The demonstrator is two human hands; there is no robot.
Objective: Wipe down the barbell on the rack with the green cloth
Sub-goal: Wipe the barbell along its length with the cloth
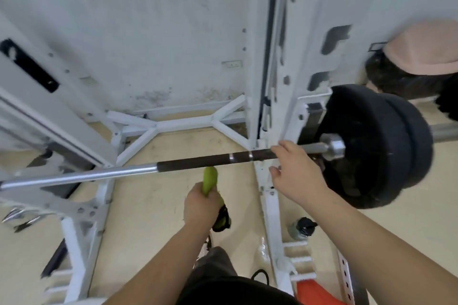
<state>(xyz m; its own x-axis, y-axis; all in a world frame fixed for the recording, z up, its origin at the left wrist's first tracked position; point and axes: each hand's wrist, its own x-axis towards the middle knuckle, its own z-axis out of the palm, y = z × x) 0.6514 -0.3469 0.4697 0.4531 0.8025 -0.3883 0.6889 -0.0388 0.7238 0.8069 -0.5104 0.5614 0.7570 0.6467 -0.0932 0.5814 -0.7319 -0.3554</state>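
Two hands work near the barbell (198, 164). The left hand (202, 205) clenches the green cloth (210, 179) just below it. The right hand (297, 175) reaches the bar with loosely spread fingers.

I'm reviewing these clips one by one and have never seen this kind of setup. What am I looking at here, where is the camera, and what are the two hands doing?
There is one picture, taken by a camera worn on a person's head and looking down, so the two bare arms reaching in from the bottom are the wearer's own. In front of them a barbell lies across a white rack, with black weight plates on its right end. The left hand is closed around a bunched green cloth, held just below the bar; whether it touches the bar is unclear. The right hand reaches to the bar near the rack upright, fingers loosely open. A dark bottle stands on the floor.
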